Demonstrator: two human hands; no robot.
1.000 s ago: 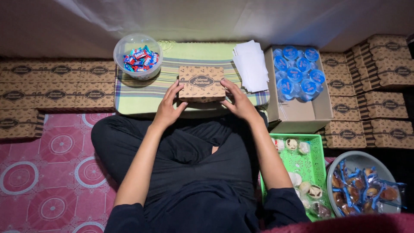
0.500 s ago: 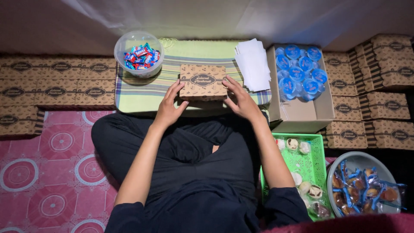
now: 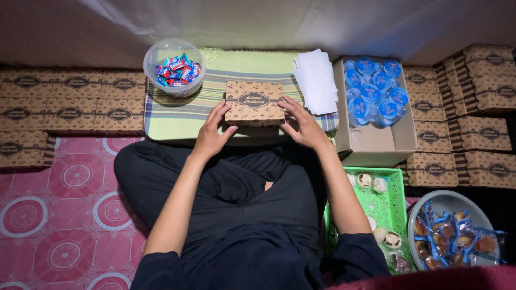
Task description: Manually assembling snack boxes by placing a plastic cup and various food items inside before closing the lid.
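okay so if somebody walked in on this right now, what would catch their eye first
Probably the closed brown patterned box at the centre of the green striped mat, with the left hand and right hand at its near corners. Next, the bright blue sealed cups in the open carton to the right, and the clear tub of wrapped candies to the left.

**Hidden and cut off**

Left hand (image 3: 210, 134) and right hand (image 3: 304, 127) cover the closed brown box's (image 3: 253, 102) near corners; its contents can't be seen. The grey bowl (image 3: 450, 201) runs off the bottom edge, and the stacked boxes (image 3: 486, 80) off the right.
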